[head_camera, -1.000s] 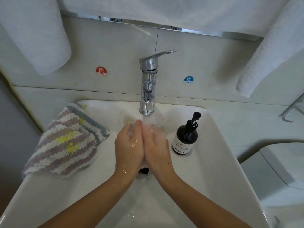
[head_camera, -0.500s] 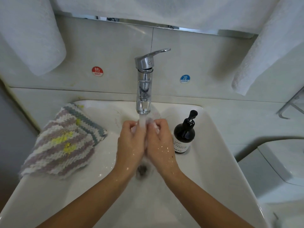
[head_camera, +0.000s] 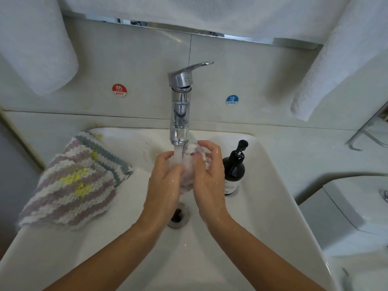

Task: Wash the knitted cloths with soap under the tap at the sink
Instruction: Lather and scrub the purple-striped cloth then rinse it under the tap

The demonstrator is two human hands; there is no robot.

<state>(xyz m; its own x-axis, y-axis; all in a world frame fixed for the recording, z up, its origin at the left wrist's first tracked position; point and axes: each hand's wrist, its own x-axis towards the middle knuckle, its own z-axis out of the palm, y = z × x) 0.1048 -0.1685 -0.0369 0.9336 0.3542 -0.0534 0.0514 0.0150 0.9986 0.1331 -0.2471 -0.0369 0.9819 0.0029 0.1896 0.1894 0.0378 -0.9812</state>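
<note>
Under the chrome tap (head_camera: 180,114), left hand (head_camera: 163,181) and right hand (head_camera: 209,177) both curled around a bunched, sudsy knitted cloth (head_camera: 190,162) over the glossy white sink (head_camera: 273,206), with fuzzy striped cloths (head_camera: 71,181) draped on its left rim.

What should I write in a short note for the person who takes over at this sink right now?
Left hand and right hand: both grip one soapy cloth under the running tap.
Striped cloths: piled on the sink's left rim, apparently not washed yet.
Soap bottle: upright inside the basin, right of the hands.
Done: first cloth lathered.
Left: rinse it, wash the pile.
</note>
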